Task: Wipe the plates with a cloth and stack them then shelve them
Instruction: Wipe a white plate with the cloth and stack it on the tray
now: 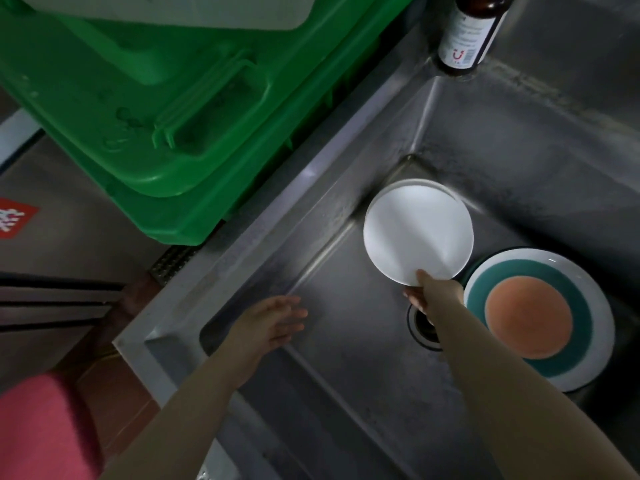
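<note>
White china is pinched at its near rim by my right hand, thumb on top and fingers underneath, so the white plate hangs clear above the steel sink, just beside the drain. My left hand floats over the basin with fingers loosely spread, holding nothing. I judge the plate needs a second support before wiping: a one-sided pinch could let it tip or slip. I see no cloth, so I must find one. Counting: two plates, the white one and a teal-banded plate with an orange centre lying in the sink; one brown bottle at the corner; one green crate alongside.
</note>
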`<state>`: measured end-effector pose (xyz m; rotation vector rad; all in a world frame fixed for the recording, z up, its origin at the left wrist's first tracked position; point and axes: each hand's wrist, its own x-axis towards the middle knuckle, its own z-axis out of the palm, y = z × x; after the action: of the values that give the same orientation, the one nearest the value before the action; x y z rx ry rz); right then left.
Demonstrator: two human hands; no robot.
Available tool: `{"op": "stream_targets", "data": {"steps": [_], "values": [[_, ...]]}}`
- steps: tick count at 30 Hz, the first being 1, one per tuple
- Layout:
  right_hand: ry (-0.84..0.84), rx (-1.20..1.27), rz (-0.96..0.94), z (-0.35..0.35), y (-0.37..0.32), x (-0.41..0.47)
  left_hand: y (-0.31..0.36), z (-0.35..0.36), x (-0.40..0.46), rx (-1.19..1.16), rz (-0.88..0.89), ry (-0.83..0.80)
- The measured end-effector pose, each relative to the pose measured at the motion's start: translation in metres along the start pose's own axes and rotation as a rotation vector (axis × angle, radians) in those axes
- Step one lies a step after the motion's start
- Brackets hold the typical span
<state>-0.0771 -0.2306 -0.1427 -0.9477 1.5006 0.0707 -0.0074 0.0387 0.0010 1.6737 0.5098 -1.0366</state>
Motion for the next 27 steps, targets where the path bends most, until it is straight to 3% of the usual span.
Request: {"op": "stream_targets", "data": {"steps": [6,14,22,27], "values": [[-0.094,0.195,-0.031,-0.003,0.002,-0.018,0.0,-0.011,-0.007,-0.016,0.02,-0.006],[-0.091,0.118,-0.156,-0.031,0.015,-0.058,0.0,-0.021,-0.02,-0.002,0.084,-0.045],[-0.073,-0.036,-0.476,-0.064,0.005,-0.138,0.01,-0.027,-0.039,0.09,0.199,-0.17],[0.144,-0.399,-0.809,-0.077,0.006,-0.201,0.018,-0.041,-0.057,0.129,0.287,-0.28]]}}
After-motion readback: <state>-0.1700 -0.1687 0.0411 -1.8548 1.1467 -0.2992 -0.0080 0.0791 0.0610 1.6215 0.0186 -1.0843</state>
